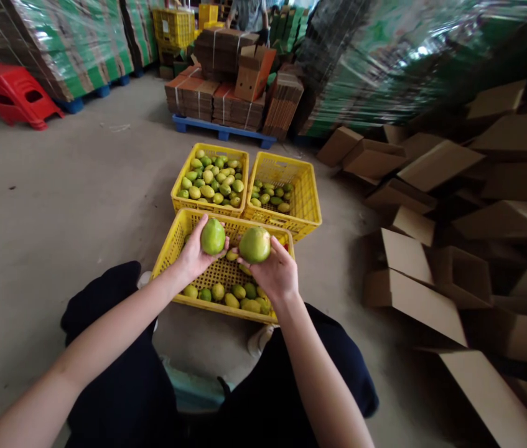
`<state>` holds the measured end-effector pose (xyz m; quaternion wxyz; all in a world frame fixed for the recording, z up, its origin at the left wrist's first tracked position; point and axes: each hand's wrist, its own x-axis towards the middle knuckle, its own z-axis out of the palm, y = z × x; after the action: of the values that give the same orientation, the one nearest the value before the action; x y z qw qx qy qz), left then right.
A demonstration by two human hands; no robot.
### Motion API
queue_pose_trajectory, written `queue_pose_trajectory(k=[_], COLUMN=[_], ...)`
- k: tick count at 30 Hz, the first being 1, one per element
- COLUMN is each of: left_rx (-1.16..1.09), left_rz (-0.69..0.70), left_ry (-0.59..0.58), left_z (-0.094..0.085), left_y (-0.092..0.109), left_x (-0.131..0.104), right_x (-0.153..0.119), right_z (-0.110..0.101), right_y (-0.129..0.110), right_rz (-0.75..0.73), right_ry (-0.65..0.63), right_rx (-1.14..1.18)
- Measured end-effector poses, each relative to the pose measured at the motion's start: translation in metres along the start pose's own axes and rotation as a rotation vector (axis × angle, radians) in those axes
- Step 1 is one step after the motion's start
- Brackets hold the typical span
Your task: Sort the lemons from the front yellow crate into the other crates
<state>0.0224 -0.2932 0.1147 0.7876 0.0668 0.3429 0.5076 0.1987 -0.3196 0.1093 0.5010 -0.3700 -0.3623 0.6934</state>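
My left hand [193, 254] holds a round green fruit [213, 236] above the nearest yellow crate [168, 256]. My right hand [276, 271] holds a second, slightly larger green fruit [254, 244] beside it. The two fruits are close together but apart. Under my hands, the near crate holds several green and yellowish fruits along its front side. Beyond it stand two more yellow crates: the far left crate [183, 172] is nearly full of fruit, the far right crate [308, 198] has only a few at its left side.
I sit low on the concrete floor with dark-trousered knees either side. Folded cardboard boxes [435, 180] are heaped on the right. Bundled flat cartons rest on a blue pallet [219, 129] ahead. Red plastic stools [13, 93] lie far left. A person stands at the far back.
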Motion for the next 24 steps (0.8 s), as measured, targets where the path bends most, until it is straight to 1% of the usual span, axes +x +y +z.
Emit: queue_pose_trajectory(k=[4,8,9,11,13,15,17,18,20,22,24], left_rx=[-0.022,-0.010,-0.015,-0.021,-0.041,-0.083,-0.106,-0.099,-0.049,0.029,0.097], left_rz=[0.062,0.067,0.058,0.026,0.025,0.048,0.058,0.067,0.127,0.226,0.281], left_ry=[0.011,0.015,0.004,-0.026,-0.038,-0.023,0.000,0.009,0.033,0.075,0.141], left_z=[0.003,0.002,0.001,-0.001,-0.003,-0.006,-0.010,-0.012,-0.016,-0.018,-0.021], left_y=[0.002,0.002,0.002,0.000,-0.003,-0.008,-0.017,-0.021,-0.030,-0.037,-0.041], left_x=[-0.006,-0.004,-0.003,-0.001,-0.001,-0.002,0.000,0.002,0.010,0.020,0.030], right_x=[-0.002,-0.001,0.000,0.001,0.004,0.008,0.015,0.020,0.028,0.035,0.038], right_z=[0.001,0.004,0.005,0.006,0.007,0.006,0.007,0.008,0.012,0.016,0.020], right_y=[0.006,0.013,0.014,0.015,0.015,0.019,0.029,0.037,0.054,0.072,0.085], right_rz=[0.005,0.043,0.042,0.015,-0.055,-0.173,-0.265,-0.275,-0.239,-0.184,-0.146], right_ry=[0.083,0.104,0.128,0.214,0.308,0.381,0.424,0.424,0.380,0.285,0.195], right_rx=[0.015,0.017,0.031,0.031,-0.091,-0.327,-0.533,-0.579,-0.553,-0.491,-0.479])
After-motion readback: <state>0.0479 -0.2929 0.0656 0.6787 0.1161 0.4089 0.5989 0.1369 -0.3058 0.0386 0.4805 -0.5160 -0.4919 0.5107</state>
